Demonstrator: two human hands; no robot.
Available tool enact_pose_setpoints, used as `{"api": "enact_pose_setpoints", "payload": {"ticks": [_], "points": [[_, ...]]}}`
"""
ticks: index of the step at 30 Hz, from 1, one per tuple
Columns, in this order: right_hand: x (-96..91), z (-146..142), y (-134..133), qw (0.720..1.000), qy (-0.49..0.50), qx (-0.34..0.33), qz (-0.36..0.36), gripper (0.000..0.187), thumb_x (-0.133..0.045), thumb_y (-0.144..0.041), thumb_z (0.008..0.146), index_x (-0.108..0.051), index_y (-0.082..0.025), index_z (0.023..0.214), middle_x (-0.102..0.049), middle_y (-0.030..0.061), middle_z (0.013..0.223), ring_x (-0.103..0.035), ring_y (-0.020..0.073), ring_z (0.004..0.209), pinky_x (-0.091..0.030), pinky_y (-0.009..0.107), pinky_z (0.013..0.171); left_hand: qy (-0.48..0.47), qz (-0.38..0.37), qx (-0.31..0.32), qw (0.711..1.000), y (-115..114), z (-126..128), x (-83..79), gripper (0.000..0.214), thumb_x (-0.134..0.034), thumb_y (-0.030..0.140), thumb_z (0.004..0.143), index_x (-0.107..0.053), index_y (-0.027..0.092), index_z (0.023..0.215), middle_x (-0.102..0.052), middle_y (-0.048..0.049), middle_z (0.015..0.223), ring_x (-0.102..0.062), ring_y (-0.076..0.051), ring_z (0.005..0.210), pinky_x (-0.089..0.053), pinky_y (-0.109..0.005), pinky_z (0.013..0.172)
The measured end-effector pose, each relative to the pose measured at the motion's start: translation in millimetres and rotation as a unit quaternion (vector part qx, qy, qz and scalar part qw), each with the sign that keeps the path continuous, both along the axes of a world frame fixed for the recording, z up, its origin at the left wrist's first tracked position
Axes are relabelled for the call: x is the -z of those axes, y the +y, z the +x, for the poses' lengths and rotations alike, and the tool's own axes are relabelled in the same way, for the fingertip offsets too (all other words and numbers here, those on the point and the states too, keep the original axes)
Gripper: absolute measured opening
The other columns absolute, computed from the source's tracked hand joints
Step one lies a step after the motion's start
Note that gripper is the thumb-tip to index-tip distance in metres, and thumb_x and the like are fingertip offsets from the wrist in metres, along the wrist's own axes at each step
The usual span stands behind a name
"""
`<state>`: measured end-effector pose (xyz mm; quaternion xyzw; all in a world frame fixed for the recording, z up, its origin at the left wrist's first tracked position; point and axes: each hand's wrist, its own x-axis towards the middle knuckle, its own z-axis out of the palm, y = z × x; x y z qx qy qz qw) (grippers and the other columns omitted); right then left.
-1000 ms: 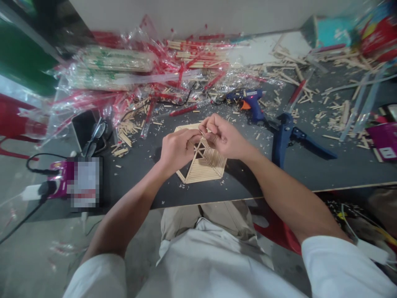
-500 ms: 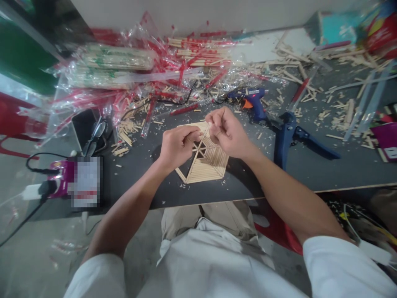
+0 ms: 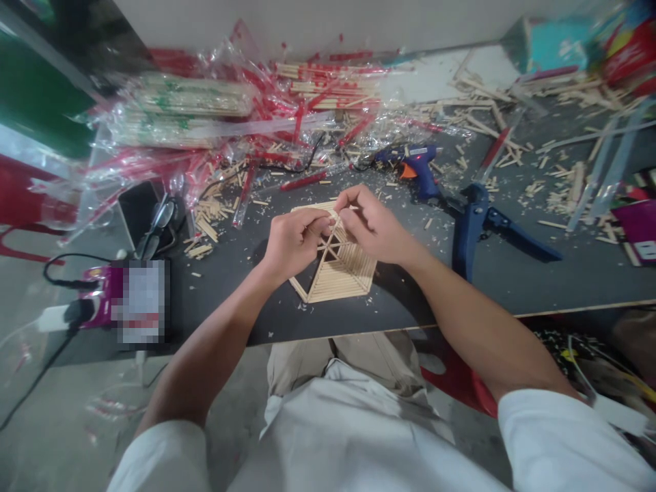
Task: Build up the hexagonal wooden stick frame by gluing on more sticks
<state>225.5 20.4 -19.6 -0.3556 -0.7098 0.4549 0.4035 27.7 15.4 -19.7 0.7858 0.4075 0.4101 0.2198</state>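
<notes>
Dark tabletop (image 3: 512, 280), near edge running across the lower middle of the frame; bare strip of it lower right, between the edge and the blue tools. Beyond the left end of the table, grey floor.

Centre of frame: hexagonal panel of wooden sticks (image 3: 343, 270) lies flat on the table, close to the near edge, part filled with rows of sticks, spokes meeting in the middle. Left hand (image 3: 294, 242) sits over the panel's left half, fingers curled in, thumb and forefinger pressed together on a thin stick (image 3: 333, 229). Right hand (image 3: 372, 229) over the upper right half, fingertips pinching the same stick from the other side. The two hands nearly touch above the hub.

Right of centre: blue glue gun (image 3: 413, 167) with orange nozzle and a small red light, lying on its side. Just right of it, blue long-handled cutter (image 3: 482, 222).

Upper left to upper middle: heap of clear and red plastic wrappers (image 3: 205, 130); some hold bundles of sticks, green print on them too blurred to read. Loose stick offcuts (image 3: 512, 123) scattered upper right.

Left: dark phone-like slab with spectacles (image 3: 154, 222) on it; below, a purple box (image 3: 102, 297), its label blurred out.
</notes>
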Motion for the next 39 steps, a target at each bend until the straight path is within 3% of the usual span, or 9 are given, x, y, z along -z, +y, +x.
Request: {"api": "enact_pose_setpoints", "payload": {"ticks": [9, 19, 23, 27, 34, 39], "points": [[1.6, -2, 0, 0.998, 0.039, 0.031, -0.046, 0.034, -0.065, -0.055, 0.097, -0.057, -0.022, 0.095, -0.055, -0.0033, 0.075, -0.047, 0.0088, 0.052, -0.038, 0.028, 0.049, 0.027, 0.037, -0.010, 0.999, 2, -2, 3.4, 0.025, -0.055, 0.022, 0.103, -0.075, 0.018, 0.089, -0.076, -0.0021, 0.074, -0.072, -0.013, 0.070, -0.052, -0.024, 0.068], [1.3, 0, 2, 0.998, 0.000, 0.010, -0.062, 0.018, -0.063, -0.037, 0.094, -0.055, -0.022, 0.088, -0.051, -0.0057, 0.067, -0.047, 0.0094, 0.055, -0.038, 0.027, 0.052, 0.083, 0.058, -0.003, 0.995, 2, -6, 8.2, 0.027, -0.051, 0.018, 0.101, -0.075, 0.019, 0.089, -0.076, -0.0032, 0.076, -0.070, -0.015, 0.071, -0.051, -0.026, 0.068], [2.4, -2, 3, 0.999, -0.020, 0.030, -0.030, 0.015, -0.065, -0.032, 0.088, -0.055, -0.021, 0.086, -0.051, -0.0050, 0.070, -0.045, 0.0095, 0.059, -0.039, 0.028, 0.057, 0.098, 0.058, -0.005, 0.993, 3, -6, 10.5, 0.026, -0.051, 0.018, 0.100, -0.077, 0.018, 0.093, -0.077, -0.0039, 0.079, -0.070, -0.015, 0.073, -0.050, -0.027, 0.069], [2.2, -4, 3, 0.997, -0.052, 0.048, -0.003, 0.010, -0.060, -0.029, 0.086, -0.052, -0.022, 0.084, -0.048, -0.0056, 0.068, -0.044, 0.0103, 0.059, -0.036, 0.029, 0.058, 0.106, 0.063, -0.005, 0.992, 3, -7, 10.8, 0.027, -0.050, 0.016, 0.099, -0.077, 0.017, 0.094, -0.077, -0.0044, 0.081, -0.071, -0.016, 0.075, -0.050, -0.026, 0.069], [0.6, -2, 1, 0.997, -0.073, 0.019, 0.035, 0.009, -0.049, -0.027, 0.091, -0.041, -0.025, 0.085, -0.041, -0.0068, 0.067, -0.038, 0.0113, 0.057, -0.032, 0.030, 0.059, 0.111, 0.063, 0.009, 0.992, 2, -6, 6.8, 0.028, -0.050, 0.020, 0.102, -0.076, 0.018, 0.095, -0.077, -0.0039, 0.081, -0.071, -0.016, 0.074, -0.049, -0.026, 0.067], [-1.3, 0, 2, 0.995, -0.086, 0.020, 0.048, 0.028, -0.037, -0.034, 0.103, -0.042, -0.025, 0.077, -0.043, -0.0051, 0.061, -0.040, 0.0124, 0.056, -0.032, 0.032, 0.061, 0.107, 0.051, 0.006, 0.993, 2, -6, 5.5, 0.029, -0.049, 0.023, 0.103, -0.075, 0.018, 0.092, -0.076, -0.0038, 0.079, -0.070, -0.015, 0.074, -0.050, -0.026, 0.069]]}}
